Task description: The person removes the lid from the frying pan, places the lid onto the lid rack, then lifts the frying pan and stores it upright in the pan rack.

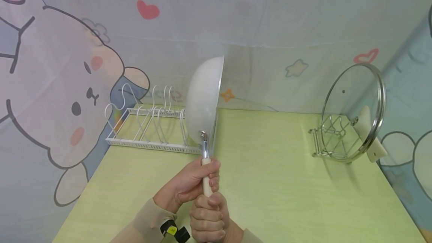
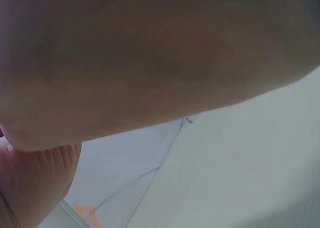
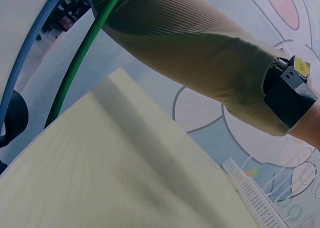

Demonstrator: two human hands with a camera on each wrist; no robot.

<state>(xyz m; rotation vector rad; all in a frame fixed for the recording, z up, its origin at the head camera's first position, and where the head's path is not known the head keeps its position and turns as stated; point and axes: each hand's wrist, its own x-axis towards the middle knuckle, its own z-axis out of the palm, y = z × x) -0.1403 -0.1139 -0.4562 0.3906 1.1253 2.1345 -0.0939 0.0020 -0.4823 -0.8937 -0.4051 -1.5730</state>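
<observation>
A white wok [image 1: 204, 98] stands on edge in the head view, its rounded underside facing left and its rim to the right. Its pale handle [image 1: 206, 177] with a metal neck points down toward me. My left hand [image 1: 194, 179] grips the upper part of the handle, while my right hand [image 1: 210, 218] holds its lower end just below. Behind the wok's lower part is the right end of a white wire rack [image 1: 152, 145]; whether the two touch I cannot tell. Skin fills most of the left wrist view.
At the right of the table [image 1: 270, 168], a glass lid [image 1: 381, 96] with a metal rim stands upright in a small metal rack [image 1: 315, 143]. A white utensil [image 1: 376, 151] sits behind it. Printed cloth [image 1: 253, 21] hangs behind the table. In the right wrist view my left sleeve [image 3: 200, 53] shows.
</observation>
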